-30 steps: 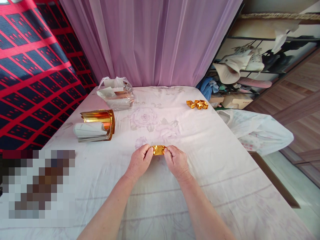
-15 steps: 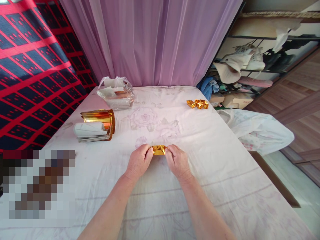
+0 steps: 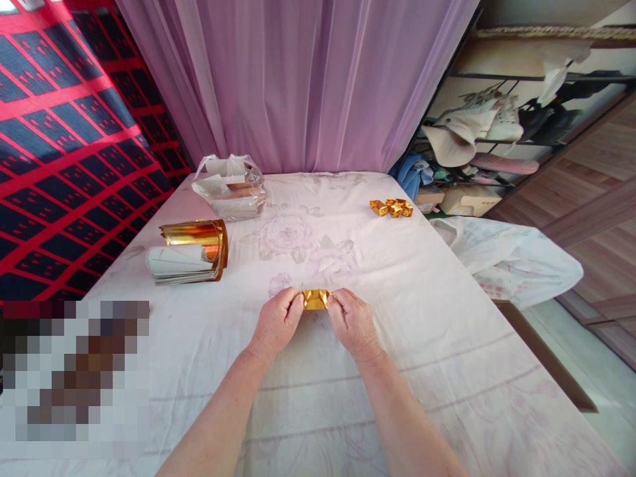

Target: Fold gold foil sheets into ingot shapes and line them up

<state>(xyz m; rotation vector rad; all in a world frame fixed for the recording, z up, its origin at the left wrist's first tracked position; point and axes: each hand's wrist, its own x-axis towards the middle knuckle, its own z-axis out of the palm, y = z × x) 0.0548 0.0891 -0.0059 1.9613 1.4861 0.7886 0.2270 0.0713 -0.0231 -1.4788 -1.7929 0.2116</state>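
Note:
Between my two hands is a small folded piece of shiny gold foil paper [image 3: 316,300], held just over the flowered cloth. My left hand [image 3: 278,320] pinches its left end between thumb and curled fingers. The right end is pinched the same way by my right hand [image 3: 352,320]. The middle of the foil is boxy and smooth, while both ends narrow into my grips and are partly hidden. Several finished-looking gold foil pieces [image 3: 392,208] of similar shape lie together at the far right of the table.
A curled stack of gold foil sheets [image 3: 199,238] with white backs lies at left. Behind it stands a clear plastic bag [image 3: 231,189] of papers. A white plastic bag [image 3: 527,258] hangs by the table's right edge, near a shelf with shoes. Pixelation covers the lower left.
Both hands keep their pinch on the gold foil paper and have barely moved. The whole view has shifted very slightly.

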